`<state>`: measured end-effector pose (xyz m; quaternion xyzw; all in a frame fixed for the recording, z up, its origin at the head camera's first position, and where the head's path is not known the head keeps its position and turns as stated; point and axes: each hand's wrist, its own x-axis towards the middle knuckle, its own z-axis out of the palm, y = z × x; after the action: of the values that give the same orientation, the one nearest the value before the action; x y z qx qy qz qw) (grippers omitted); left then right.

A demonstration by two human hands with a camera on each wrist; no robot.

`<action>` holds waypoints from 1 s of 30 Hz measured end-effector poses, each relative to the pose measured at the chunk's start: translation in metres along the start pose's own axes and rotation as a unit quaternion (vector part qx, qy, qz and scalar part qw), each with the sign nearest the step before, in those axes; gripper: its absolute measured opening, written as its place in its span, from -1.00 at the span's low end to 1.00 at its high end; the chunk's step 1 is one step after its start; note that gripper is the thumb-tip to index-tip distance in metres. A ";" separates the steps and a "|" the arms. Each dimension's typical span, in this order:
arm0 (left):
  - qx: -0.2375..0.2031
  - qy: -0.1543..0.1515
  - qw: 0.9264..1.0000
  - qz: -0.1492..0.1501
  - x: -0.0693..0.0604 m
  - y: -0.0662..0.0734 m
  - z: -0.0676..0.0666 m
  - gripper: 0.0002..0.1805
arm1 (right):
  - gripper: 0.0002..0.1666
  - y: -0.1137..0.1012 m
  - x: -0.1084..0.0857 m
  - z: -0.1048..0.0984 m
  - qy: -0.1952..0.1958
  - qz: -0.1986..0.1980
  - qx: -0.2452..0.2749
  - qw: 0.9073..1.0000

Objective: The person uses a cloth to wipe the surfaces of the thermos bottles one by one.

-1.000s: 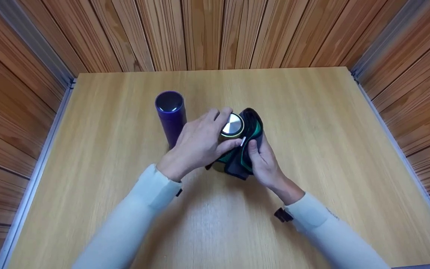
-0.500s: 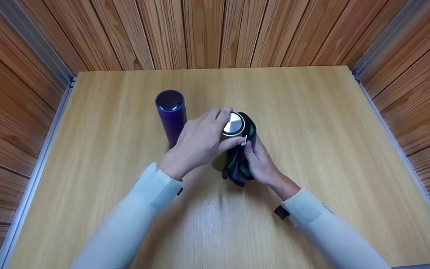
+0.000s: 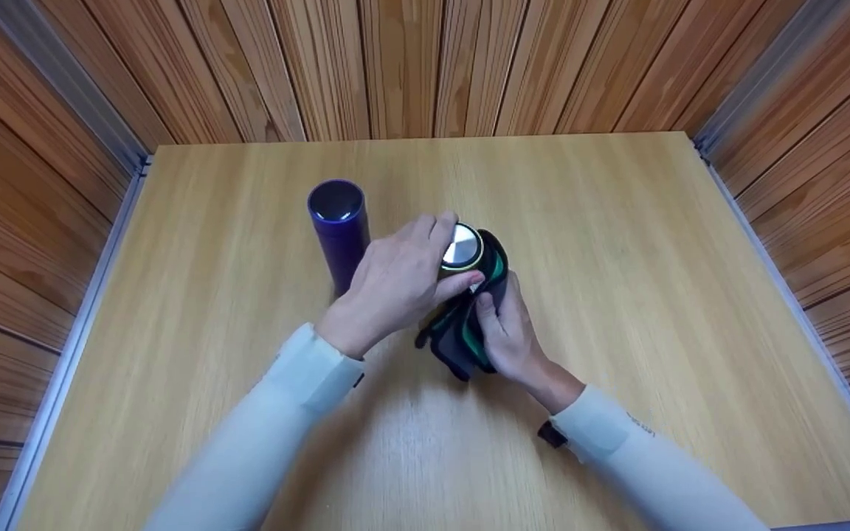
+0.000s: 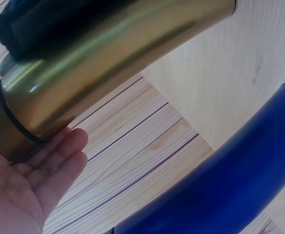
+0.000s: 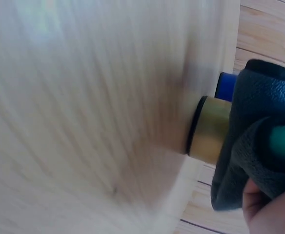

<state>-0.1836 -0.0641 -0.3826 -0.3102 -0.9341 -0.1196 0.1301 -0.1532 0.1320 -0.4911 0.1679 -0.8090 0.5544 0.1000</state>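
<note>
A gold vacuum flask [image 4: 118, 53] with a shiny silver-topped lid [image 3: 463, 248] stands upright on the table. My left hand [image 3: 401, 286] grips it around the lid end, thumb on the near side. A dark grey cloth with green inner faces [image 3: 456, 345] lies bunched against the flask's right side. My right hand [image 3: 515, 333] holds this cloth, with the thumb on top and the other fingers mostly hidden. In the right wrist view, the flask's gold base [image 5: 210, 129] shows below the cloth [image 5: 247, 112].
A purple-blue flask [image 3: 342, 247] with a dark glossy lid stands just left of my left hand. It also crosses the lower right of the left wrist view. Wood-plank walls [image 3: 403, 70] rise behind the table [image 3: 631, 221] and on both sides.
My right hand has slid the cloth down and a little left along the gold flask, and the cloth's folds have shifted. My left hand and both flasks have hardly moved.
</note>
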 end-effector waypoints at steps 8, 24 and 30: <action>-0.006 0.008 1.000 0.000 0.000 0.000 0.000 -0.20 | 0.06 -0.006 0.005 0.003 0.019 -0.097 -0.075 0.992; -0.005 0.015 1.000 0.002 0.001 0.000 0.000 -0.21 | -0.23 0.014 -0.001 -0.002 -0.092 -0.031 -0.161 0.982; -0.016 0.003 1.000 -0.002 0.001 0.000 0.000 -0.19 | -0.40 0.013 -0.004 -0.003 -0.069 0.020 -0.157 0.985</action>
<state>-0.1841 -0.0635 -0.3823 -0.3095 -0.9325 -0.1355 0.1280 -0.1547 0.1403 -0.5028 0.1716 -0.8940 0.4097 0.0583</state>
